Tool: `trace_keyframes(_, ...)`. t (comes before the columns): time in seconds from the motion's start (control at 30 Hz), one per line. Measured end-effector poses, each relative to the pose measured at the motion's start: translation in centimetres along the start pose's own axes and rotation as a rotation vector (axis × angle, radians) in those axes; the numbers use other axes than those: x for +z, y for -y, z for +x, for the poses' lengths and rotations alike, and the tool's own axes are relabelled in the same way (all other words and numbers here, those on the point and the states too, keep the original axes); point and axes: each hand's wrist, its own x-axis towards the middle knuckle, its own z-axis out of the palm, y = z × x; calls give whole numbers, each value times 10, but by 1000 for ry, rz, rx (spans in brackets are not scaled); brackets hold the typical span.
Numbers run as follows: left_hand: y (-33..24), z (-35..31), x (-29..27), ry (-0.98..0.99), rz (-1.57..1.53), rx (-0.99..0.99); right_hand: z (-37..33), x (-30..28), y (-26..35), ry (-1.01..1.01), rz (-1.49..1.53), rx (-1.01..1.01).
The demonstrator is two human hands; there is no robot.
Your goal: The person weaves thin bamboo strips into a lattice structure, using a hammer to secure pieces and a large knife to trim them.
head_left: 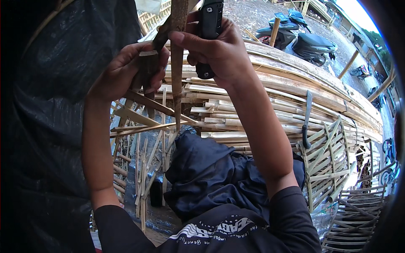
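1. Up between the hands, the tapered brown strip (177, 80) shoots straight out of the top edge, its upper end lost!
2. The right hand (223, 52) covers the middle of what looks like one black object (211, 21), and its top is clipped too.
3. Over to the left hand (120, 71): it masks much of a dark piece (145, 69), so where that ends, I can't call it.
4. Left of that hand, black sheeting (50, 105) melts into the dark rim.
5. Below the right hand, its forearm (261, 114) blocks part of the bamboo stack (223, 116).
6. Far right of it, blue shapes (390, 152), too tiny to identify!
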Motion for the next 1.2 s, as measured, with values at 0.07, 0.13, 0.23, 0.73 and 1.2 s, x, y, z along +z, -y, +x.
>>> trace_keyframes(0.07, 2, 1, 1, -28, 0, -24, 0, -3, -2, 0, 20, 20)
trace_keyframes(0.13, 3, 3, 8, -101, 9, -53, -1, -6, -2, 5, 39, 32)
trace_keyframes(0.23, 4, 3, 5, 21, -37, -56, -3, -11, -1, 25, 33, 42)
trace_keyframes(0.73, 11, 17, 20, 9, 69, -92, -21, -28, 14, 30, -90, 73)
trace_keyframes(1.2, 21, 44, 29, 132, 51, -176, -41, -48, 21, -146, -66, 153)
